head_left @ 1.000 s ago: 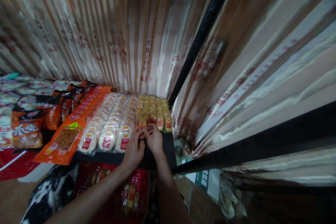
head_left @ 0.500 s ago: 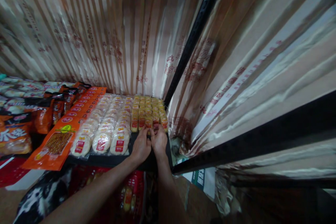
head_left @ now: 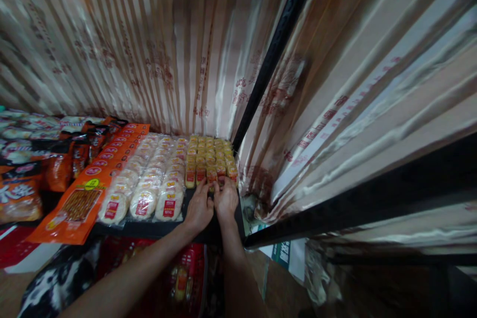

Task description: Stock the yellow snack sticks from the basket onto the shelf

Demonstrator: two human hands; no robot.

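Left hand (head_left: 199, 207) and right hand (head_left: 225, 201) side by side on the front edge of a black shelf (head_left: 208, 231), thumbs nearly touching, fingertips curled down onto the nearest row of small yellow snack packets (head_left: 211, 159). Fingers bent and close together, pressing or pinching at one front packet (whether actually gripped, cannot tell: too small and dim). Packets glossy, squarish, yellow with red label patches, packed in tight rows running back to the curtain; print unreadable.

Just left of them, round pale rice-cracker packs (head_left: 154, 184) in clear crinkly film, disc-shaped, each with a red-and-yellow label, overlapping in three rows. Further left, flat orange sachets (head_left: 87, 194) with a green-yellow badge and a picture of brown sticks, fanned in a long line. Beyond, darker orange and black bags (head_left: 67, 159), shiny and puffed.

Behind and to the right, striped plastic sheeting (head_left: 179, 49), tan and cream, pleated and slick, stamped with small red characters (not legible). Black metal post (head_left: 276, 49) slanting up from the shelf corner.
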